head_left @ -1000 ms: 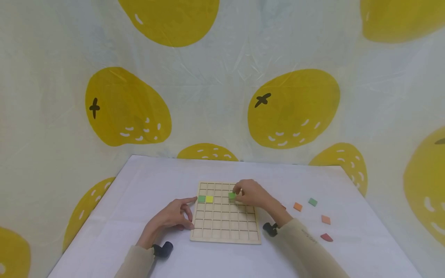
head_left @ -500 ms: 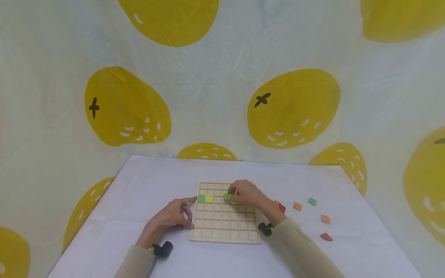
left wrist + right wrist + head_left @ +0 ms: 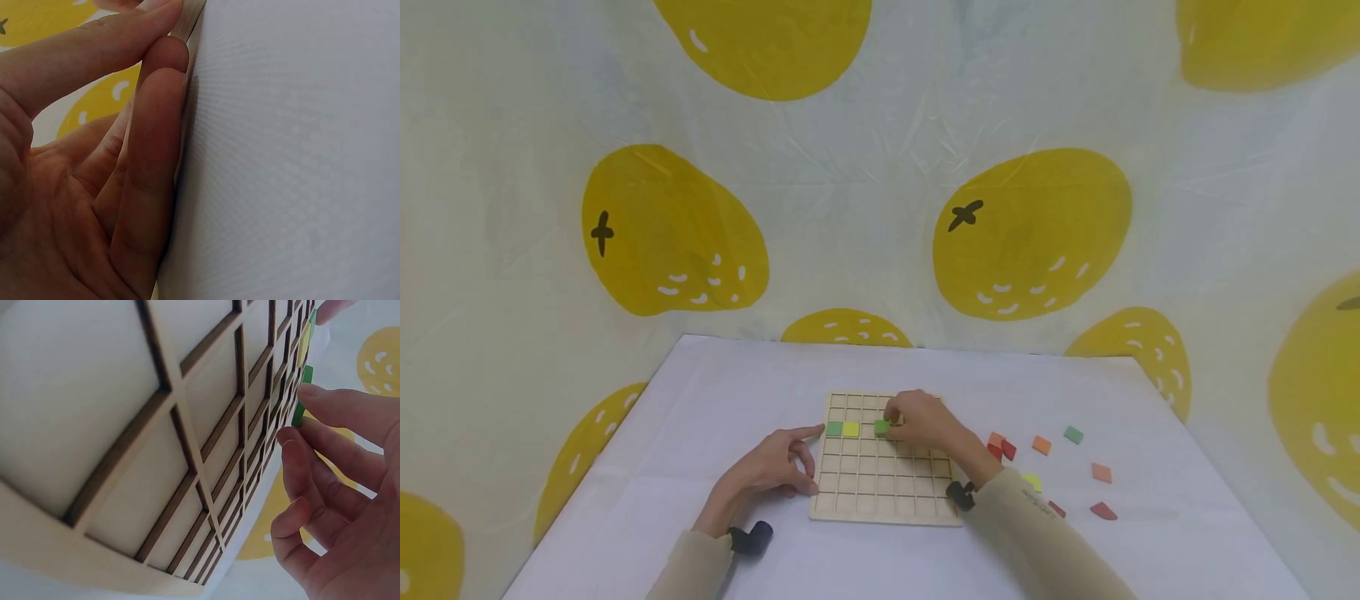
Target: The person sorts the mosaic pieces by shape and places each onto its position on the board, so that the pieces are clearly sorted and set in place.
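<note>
A pale wooden grid board (image 3: pixel 886 502) lies on the white table. In its third row from the far side, a green tile (image 3: pixel 834 429) fills the leftmost cell, with a yellow tile (image 3: pixel 852 429) beside it. My right hand (image 3: pixel 922 421) pinches another green tile (image 3: pixel 881 427) by its right side, just over that same row, a little right of the yellow one. Thumb and index finger grip this tile in the right wrist view, the other fingers loosely bent. My left hand (image 3: pixel 772 463) touches the board's left edge with index fingertip and thumb.
Right of the board lie loose pieces: orange tiles (image 3: pixel 1041 445), a green tile (image 3: pixel 1073 435), red pieces (image 3: pixel 1103 511) and a yellow tile (image 3: pixel 1032 482) partly behind the right sleeve. A cloth with yellow fruit prints (image 3: pixel 1033 237) hangs behind the table.
My right hand has moved left across the board with the green tile, nearer the yellow one. More loose pieces show beside the right forearm. My left hand has stayed at the board's edge.
</note>
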Motion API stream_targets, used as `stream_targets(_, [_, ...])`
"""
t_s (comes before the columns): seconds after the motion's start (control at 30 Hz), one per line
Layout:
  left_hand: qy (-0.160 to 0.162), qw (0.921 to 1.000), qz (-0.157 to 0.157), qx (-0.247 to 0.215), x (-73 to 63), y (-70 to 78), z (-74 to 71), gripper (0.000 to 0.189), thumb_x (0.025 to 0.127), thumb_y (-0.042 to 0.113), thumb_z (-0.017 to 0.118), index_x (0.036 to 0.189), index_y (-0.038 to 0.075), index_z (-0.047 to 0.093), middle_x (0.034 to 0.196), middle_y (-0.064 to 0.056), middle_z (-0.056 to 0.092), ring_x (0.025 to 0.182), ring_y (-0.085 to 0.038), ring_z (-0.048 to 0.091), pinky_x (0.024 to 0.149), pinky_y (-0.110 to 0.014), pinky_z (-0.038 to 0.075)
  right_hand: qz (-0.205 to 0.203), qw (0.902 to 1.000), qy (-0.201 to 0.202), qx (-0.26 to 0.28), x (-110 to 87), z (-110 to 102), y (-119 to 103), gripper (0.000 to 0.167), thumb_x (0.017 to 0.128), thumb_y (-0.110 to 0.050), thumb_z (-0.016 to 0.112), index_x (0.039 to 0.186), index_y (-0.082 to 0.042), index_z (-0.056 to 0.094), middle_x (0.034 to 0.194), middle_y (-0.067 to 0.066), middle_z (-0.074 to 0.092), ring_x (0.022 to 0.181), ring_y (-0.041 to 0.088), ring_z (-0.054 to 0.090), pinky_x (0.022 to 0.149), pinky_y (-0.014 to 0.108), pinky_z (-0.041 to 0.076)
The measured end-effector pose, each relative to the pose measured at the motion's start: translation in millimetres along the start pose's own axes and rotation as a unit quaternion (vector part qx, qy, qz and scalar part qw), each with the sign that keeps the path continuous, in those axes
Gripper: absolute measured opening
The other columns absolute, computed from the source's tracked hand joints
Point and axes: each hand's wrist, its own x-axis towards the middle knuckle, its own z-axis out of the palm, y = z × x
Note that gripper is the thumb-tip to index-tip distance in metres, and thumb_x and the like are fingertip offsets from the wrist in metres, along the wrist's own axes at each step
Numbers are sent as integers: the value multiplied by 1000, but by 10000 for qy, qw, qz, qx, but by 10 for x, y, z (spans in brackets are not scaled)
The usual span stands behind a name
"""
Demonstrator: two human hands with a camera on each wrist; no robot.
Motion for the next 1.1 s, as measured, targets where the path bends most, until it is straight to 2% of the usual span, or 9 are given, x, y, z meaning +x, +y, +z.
stream_targets(0.23, [0,10000,-20,-10,-4,14,0,102,68,6,92,157,8,43,82,-1,68,58,-13,52,55,-30,51,-90,9999,-15,-108,15,21,-24,18,90,-20,77,106,-11,78,96,-3,74,89,13,63,89,39,55])
stream_targets(0.73, [29,10000,-69,-1,2,-17,10,101,68,6,92,157,10,44,83,-2,68,59,-13,53,56,-31,52,47,9998,-81,-200,50,50,-39,20,91,-21,78,108,-11,78,97,-2,74,90,14,64,88,39,56])
stream_targets(1.1, [79,9999,-107,17,-1,-6,14,102,67,5,92,157,10,45,83,-2,67,59,-14,53,56,-31,51,-7,9993,-77,-366,76,49,-57,20,90,-19,77,108,-10,78,97,-1,74,90,14,64,87,39,56])
